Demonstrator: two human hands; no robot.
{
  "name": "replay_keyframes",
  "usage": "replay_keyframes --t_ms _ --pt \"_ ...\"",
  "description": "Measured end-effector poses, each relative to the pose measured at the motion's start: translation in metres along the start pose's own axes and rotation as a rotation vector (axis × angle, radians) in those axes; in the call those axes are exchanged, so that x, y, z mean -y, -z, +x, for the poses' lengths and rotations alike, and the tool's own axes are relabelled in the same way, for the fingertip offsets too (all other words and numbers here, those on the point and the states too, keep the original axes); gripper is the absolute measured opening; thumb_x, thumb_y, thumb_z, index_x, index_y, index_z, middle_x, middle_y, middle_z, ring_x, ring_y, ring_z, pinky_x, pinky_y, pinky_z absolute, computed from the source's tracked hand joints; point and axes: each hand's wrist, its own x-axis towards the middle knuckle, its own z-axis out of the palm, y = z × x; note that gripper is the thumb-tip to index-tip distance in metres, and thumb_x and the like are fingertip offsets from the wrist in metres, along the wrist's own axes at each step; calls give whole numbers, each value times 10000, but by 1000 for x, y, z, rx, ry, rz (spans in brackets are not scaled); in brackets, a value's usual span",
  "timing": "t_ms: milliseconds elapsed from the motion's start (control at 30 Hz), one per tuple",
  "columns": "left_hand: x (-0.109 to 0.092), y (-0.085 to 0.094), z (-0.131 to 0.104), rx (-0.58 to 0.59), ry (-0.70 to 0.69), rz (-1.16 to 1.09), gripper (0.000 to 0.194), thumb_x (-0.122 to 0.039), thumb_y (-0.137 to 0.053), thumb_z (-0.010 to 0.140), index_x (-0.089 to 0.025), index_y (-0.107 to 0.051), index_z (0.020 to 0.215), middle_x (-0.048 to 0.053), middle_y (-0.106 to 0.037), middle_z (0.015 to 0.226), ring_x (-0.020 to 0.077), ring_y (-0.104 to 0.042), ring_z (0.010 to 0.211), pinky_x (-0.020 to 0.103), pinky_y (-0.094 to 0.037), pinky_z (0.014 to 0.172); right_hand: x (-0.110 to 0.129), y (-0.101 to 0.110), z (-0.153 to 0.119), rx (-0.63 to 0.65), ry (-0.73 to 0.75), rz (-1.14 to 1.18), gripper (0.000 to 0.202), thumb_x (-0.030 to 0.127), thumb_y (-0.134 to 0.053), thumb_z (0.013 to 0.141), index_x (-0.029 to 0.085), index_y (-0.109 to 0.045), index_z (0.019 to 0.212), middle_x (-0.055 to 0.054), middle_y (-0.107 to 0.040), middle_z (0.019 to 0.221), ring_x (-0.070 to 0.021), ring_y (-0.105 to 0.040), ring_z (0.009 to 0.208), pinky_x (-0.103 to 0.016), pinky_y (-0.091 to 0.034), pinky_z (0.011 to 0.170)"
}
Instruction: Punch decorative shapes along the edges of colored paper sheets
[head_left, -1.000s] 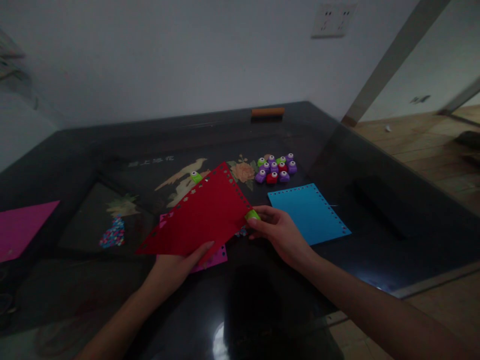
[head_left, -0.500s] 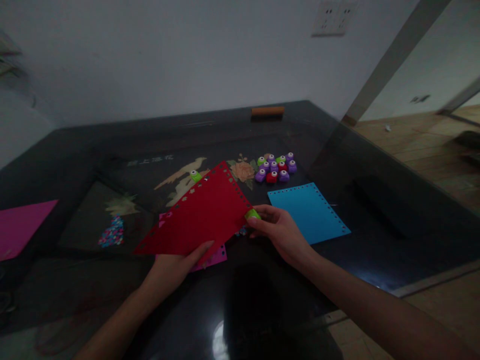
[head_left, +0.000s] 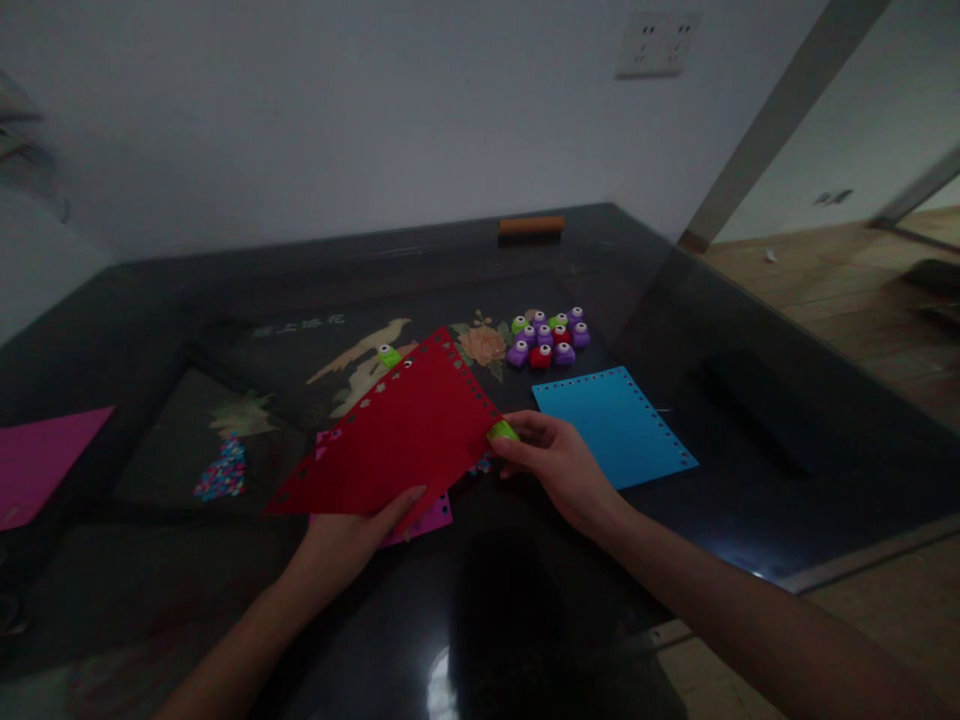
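My left hand [head_left: 360,530] grips the lower edge of a red sheet of paper [head_left: 405,430], thumb on top, holding it tilted above the table. Small shaped holes run along two of its edges. My right hand [head_left: 551,455] pinches a lime-green craft punch [head_left: 502,431], which sits on the sheet's right corner. Under the red sheet, part of a pink sheet [head_left: 431,518] with punched holes sticks out. Behind it stands another green punch [head_left: 388,355]. A blue sheet [head_left: 615,425] with holes along two edges lies just right of my right hand.
Several purple, red and green punches [head_left: 544,335] cluster behind the blue sheet. Tiny paper bits [head_left: 223,470] lie in a pile at left, near another pink sheet [head_left: 52,460]. An orange-brown bar [head_left: 531,226] rests at the dark table's [head_left: 360,640] back edge.
The view has shifted very slightly. Both hands, the red sheet and the green punch keep nearly the same position, with the punch still at the sheet's corner.
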Motion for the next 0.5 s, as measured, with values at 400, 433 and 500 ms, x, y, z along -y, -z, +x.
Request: replay_keyframes --t_ms 400,433,500 --pt "8 3 0 287 -192 625 490 -36 -348 812 -231 -680 1114 82 -610 1265 305 -515 1213 528 -317 1044 -2 1 2 -2 12 -18 302 300 -804 598 189 -666 842 -22 -683 828 -139 -591 694 -267 -451 565" --pt "6 3 0 287 -197 644 490 -34 -346 813 -229 -683 1110 85 -606 1270 311 -518 1208 527 -328 1037 -2 1 2 -3 15 -20 299 302 -802 600 189 -666 841 -21 -682 824 -138 -589 689 -269 -450 564" --pt "3 4 -1 278 -187 626 495 -27 -347 807 -228 -687 1105 86 -607 1268 317 -528 1196 520 -349 1023 -2 1 2 -3 16 -21 299 307 -800 603 190 -667 843 -19 -679 813 -136 -585 678 -269 -447 562"
